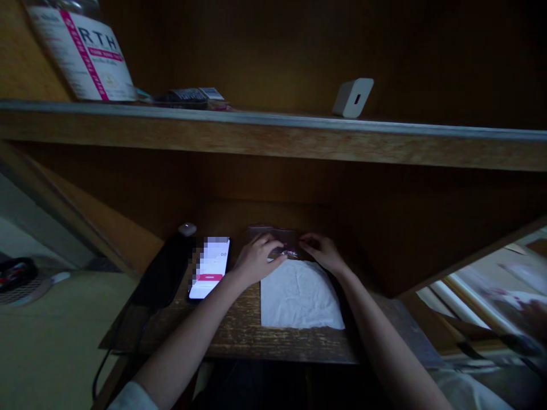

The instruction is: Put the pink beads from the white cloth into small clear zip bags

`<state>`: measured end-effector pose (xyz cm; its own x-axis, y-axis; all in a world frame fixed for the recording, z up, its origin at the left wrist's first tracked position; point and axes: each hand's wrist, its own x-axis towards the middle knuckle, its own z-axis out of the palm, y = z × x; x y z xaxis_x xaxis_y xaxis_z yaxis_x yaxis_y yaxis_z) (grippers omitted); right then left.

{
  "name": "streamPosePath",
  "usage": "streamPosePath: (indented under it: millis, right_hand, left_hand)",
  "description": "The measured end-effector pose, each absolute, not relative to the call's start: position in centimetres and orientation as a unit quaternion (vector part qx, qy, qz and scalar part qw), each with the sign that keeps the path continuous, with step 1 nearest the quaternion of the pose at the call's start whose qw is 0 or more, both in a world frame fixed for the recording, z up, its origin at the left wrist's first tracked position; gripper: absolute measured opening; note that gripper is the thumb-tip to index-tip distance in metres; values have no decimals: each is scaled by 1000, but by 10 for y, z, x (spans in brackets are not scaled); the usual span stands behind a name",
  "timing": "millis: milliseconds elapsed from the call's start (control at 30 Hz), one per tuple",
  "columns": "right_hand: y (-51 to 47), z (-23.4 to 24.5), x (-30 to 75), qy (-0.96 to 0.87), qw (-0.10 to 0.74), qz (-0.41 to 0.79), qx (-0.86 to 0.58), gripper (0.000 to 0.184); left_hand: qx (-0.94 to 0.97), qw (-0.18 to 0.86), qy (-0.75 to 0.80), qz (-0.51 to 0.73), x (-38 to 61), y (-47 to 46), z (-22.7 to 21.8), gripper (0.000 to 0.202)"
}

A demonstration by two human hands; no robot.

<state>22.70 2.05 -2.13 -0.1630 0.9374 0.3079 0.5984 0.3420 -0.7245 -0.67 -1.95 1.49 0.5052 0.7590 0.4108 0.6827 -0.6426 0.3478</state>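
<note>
A white sheet that looks like tissue or thin cloth (301,302) lies creased on the dark wooden desk, with a rounded right edge. Just behind it is a small clear plastic bag (282,232) with a shiny edge. My left hand (258,257) rests over the left part of the bag, fingers curved and thumb apart from them. To the right of the bag, my right hand (323,251) bends inward with thumb and forefinger apart. In the dim light I cannot tell whether its fingertips touch the bag.
Left of my hands lie a lit phone (210,270), a black case-like object (164,273) and a small white item (187,229). A shelf (273,139) crosses above, holding a labelled bottle (92,54), a dark packet (188,98) and a white charger plug (354,98).
</note>
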Motion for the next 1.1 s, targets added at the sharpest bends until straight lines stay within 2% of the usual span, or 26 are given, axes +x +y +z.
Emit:
streamPosePath:
  millis: [133,333,533,700,833,967,1100]
  right_hand:
    - [14,-16,221,-752,340,225,-518,24]
    - [12,-15,214,-758,327,204,-526,22]
    - [7,-8,211,-775,311,255,-487,23]
    - [1,-5,215,-790,221,332,-465,29]
    - [-1,-7,215,-801,174,346,-457,31]
    - [0,-8,213,-806,176,342,-450,30]
    - [2,-13,214,-807,186,343,-443,29]
  left_hand:
    - [924,66,345,154,-5,-23,8,27]
    - [919,39,381,92,-10,-30,15,24]
    - [907,70,400,108,-20,-31,17,24]
    - [907,86,396,110,-21,-28,16,25]
    - [904,60,412,92,-24,-41,16,32]
    - [897,45,429,97,-29,-64,11,51]
    - [887,29,451,97,-30,-81,3,53]
